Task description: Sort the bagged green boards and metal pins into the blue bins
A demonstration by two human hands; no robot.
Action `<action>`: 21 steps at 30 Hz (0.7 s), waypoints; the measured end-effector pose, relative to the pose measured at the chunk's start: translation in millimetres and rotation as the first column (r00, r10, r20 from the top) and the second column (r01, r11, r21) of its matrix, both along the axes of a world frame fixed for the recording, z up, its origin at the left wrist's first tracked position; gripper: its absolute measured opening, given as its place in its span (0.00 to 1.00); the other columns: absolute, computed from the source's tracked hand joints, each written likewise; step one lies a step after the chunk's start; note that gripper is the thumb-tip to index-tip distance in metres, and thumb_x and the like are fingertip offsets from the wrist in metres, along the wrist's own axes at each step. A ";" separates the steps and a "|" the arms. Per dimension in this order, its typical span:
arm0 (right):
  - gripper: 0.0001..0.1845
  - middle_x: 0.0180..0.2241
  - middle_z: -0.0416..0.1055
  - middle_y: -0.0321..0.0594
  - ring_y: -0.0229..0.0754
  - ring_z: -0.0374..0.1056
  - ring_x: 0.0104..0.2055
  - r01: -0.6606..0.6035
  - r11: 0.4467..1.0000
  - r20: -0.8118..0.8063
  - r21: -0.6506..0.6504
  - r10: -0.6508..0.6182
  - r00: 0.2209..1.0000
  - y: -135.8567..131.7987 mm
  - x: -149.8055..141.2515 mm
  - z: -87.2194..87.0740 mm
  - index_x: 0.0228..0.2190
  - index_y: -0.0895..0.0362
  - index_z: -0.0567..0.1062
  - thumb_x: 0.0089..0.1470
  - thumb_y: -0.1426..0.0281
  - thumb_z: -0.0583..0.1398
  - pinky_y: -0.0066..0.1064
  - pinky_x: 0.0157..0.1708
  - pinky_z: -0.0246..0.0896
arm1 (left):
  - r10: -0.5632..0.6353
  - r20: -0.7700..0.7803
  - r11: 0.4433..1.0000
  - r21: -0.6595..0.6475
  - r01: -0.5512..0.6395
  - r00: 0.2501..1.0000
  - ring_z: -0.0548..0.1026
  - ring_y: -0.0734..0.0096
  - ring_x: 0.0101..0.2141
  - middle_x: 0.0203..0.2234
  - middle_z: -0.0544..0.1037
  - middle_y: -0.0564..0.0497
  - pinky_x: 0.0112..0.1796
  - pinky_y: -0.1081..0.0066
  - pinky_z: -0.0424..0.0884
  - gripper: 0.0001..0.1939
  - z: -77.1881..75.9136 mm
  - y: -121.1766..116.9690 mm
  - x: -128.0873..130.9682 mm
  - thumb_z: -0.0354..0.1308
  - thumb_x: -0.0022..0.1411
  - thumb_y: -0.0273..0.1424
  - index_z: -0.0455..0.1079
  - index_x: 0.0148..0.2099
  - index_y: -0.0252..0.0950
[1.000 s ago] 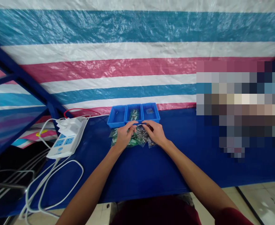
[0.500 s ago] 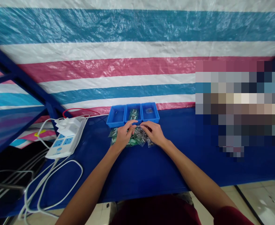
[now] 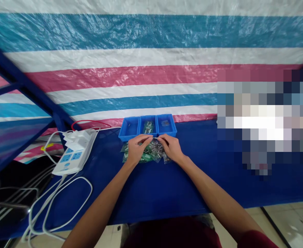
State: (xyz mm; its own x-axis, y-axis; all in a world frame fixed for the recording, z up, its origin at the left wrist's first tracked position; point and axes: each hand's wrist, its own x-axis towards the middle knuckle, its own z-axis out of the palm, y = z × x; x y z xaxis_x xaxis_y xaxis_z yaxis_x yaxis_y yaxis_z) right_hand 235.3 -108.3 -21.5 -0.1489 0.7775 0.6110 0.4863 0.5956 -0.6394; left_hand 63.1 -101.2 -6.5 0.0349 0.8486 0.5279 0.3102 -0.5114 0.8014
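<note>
My left hand (image 3: 138, 147) is closed, thumb and forefinger pinched at one end of a small, thin, silvery piece (image 3: 155, 138). The other end sits between the fingertips of my right hand (image 3: 172, 148), also closed in a pinch. The piece is too small to name. Below my hands are clear plastic bags of green parts (image 3: 146, 155) and a bag of small metal pins (image 3: 157, 151). Another small bag (image 3: 166, 158) lies partly under my right hand. Just behind stand three blue bins, a left one (image 3: 129, 137), a middle one (image 3: 140, 128) and a right one (image 3: 167, 134).
To the left, a white power strip (image 3: 71, 160) with a plugged-in adapter (image 3: 76, 140) rests on the blue table (image 3: 156, 193). White cables (image 3: 91, 187) loop over the front left edge. Striped plastic sheeting (image 3: 141, 74) hangs behind; the right side is pixelated.
The fingers of my left hand have closed and come up to the small piece in my right hand. My right hand stays nearly in place. The view has shifted slightly.
</note>
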 end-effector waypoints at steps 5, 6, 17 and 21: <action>0.21 0.25 0.72 0.38 0.36 0.67 0.27 0.025 1.000 0.020 0.005 -0.025 0.999 0.7 0.0 -1.1 0.28 0.57 0.75 0.63 0.59 0.50 0.26 0.32 0.60 | -0.082 0.078 0.996 -0.041 0.085 0.994 0.76 0.71 0.30 0.34 0.80 0.47 0.29 0.73 0.72 0.13 2.8 -2.1 0.8 0.55 0.63 0.39 0.74 0.41 0.34; 0.21 0.24 0.72 0.38 0.36 0.67 0.26 0.040 0.999 0.013 0.006 -0.040 0.999 0.9 0.3 -1.0 0.27 0.57 0.74 0.63 0.59 0.50 0.26 0.31 0.60 | -0.078 0.064 0.996 -0.033 0.080 0.995 0.75 0.71 0.29 0.33 0.79 0.47 0.30 0.73 0.72 0.14 3.2 -2.3 0.4 0.54 0.64 0.39 0.73 0.41 0.34; 0.18 0.31 0.76 0.41 0.40 0.71 0.32 0.053 0.999 -0.035 -0.003 -0.053 0.998 -1.1 2.3 2.4 0.32 0.56 0.76 0.62 0.61 0.50 0.29 0.36 0.64 | 0.047 -0.240 0.985 0.174 -0.005 0.970 0.74 0.72 0.27 0.27 0.78 0.50 0.33 0.72 0.70 0.13 -1.8 -0.5 -4.6 0.56 0.63 0.41 0.75 0.38 0.36; 0.17 0.33 0.76 0.41 0.39 0.71 0.34 -0.041 0.999 0.012 -0.016 0.041 0.999 -1.1 1.6 2.1 0.35 0.56 0.75 0.63 0.62 0.50 0.28 0.37 0.63 | 0.058 -0.214 0.989 0.148 -0.026 0.975 0.71 0.76 0.21 0.20 0.74 0.55 0.28 0.76 0.69 0.14 -3.6 -1.1 -3.2 0.57 0.61 0.43 0.72 0.40 0.36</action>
